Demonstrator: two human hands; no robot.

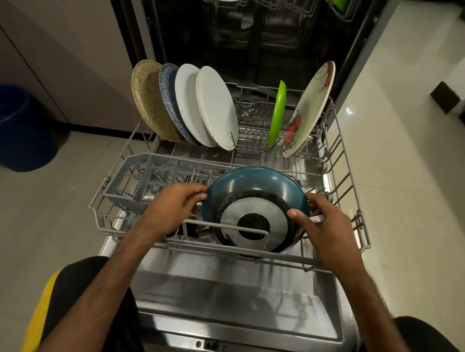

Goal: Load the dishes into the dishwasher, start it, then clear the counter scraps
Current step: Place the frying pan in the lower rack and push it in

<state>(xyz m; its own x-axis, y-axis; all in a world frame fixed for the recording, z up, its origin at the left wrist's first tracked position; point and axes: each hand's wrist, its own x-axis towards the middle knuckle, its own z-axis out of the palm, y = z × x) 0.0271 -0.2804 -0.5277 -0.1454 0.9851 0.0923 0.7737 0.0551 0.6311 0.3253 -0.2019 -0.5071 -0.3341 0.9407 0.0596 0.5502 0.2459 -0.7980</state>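
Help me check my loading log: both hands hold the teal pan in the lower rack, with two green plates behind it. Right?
Not quite: the head view shows one green plate, not two, behind the pan. The left hand and right hand do hold the pan in the lower rack.

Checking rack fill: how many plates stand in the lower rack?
6. Left: tan speckled plate, blue speckled plate, two white plates. Right: green plate, floral cream plate. Teal pan may hide more.

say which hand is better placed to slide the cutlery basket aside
Left, likely: the left hand grips the pan rim beside the cutlery basket; the right hand holds the far side.
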